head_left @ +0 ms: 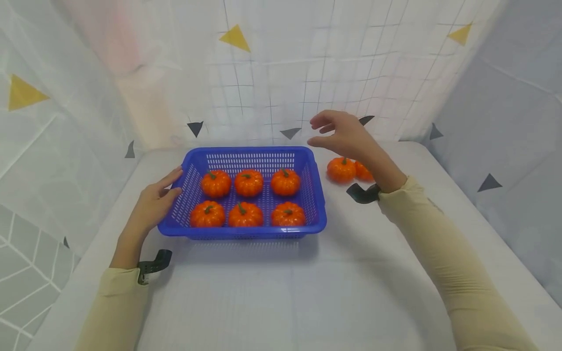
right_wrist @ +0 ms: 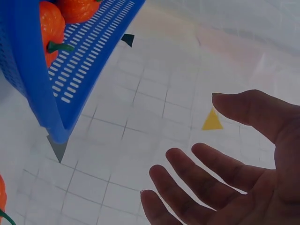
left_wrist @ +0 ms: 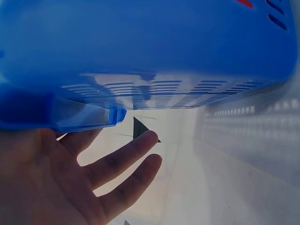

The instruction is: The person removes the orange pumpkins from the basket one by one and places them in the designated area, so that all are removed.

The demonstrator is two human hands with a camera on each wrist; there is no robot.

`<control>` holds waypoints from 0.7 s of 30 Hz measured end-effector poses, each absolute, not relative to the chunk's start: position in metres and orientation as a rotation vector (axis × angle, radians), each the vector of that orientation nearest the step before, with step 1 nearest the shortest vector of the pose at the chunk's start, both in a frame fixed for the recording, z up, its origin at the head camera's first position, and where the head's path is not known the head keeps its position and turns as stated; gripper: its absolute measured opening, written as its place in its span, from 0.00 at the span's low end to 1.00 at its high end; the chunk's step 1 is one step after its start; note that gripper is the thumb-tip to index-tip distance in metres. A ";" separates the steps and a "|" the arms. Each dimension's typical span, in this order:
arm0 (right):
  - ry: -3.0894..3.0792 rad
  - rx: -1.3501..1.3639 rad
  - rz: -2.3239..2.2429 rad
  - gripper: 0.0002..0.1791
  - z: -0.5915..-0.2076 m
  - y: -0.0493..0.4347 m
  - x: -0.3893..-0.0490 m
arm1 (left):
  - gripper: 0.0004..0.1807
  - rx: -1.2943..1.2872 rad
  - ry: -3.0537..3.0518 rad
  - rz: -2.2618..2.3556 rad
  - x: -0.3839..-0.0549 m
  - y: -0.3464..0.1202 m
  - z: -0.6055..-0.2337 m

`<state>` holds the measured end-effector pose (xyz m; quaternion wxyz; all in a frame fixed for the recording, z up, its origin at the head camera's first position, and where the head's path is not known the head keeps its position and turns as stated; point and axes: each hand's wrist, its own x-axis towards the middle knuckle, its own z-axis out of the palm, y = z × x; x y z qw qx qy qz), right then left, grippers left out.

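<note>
A blue plastic basket (head_left: 317, 195) with slotted walls sits on the table, holding small orange pumpkins with green stems in two rows of three, among them the front-middle pumpkin (head_left: 246, 215). My left hand (head_left: 151, 204) rests at its left rim; in the left wrist view the fingers (left_wrist: 124, 161) extend loosely under the blue rim (left_wrist: 84, 126). Raised beyond the basket's back right corner, my right hand (head_left: 344, 134) holds nothing, its fingers spread apart from the thumb. Below that hand and wrist lie two more pumpkins (head_left: 341, 170), the right one partly hidden by the forearm.
A white cloth covers the table (head_left: 246, 297). Pale sheets with grid lines and coloured triangles hang behind as a back wall (head_left: 281, 73), with more sheeting at both sides. Each wrist carries a dark strap mount (head_left: 154, 262).
</note>
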<state>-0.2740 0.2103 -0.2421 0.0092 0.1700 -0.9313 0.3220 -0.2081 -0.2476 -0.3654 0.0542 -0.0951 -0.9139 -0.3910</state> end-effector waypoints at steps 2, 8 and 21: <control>-2.912 0.564 1.020 0.29 -0.242 0.208 -0.275 | 0.29 -0.285 -2.784 -1.177 -0.209 -0.248 -0.365; -2.918 0.728 1.094 0.27 -0.242 0.196 -0.278 | 0.29 -0.284 -2.787 -1.180 -0.209 -0.248 -0.366; -2.921 1.064 1.213 0.26 -0.242 0.161 -0.289 | 0.29 -0.276 -2.782 -1.182 -0.209 -0.244 -0.364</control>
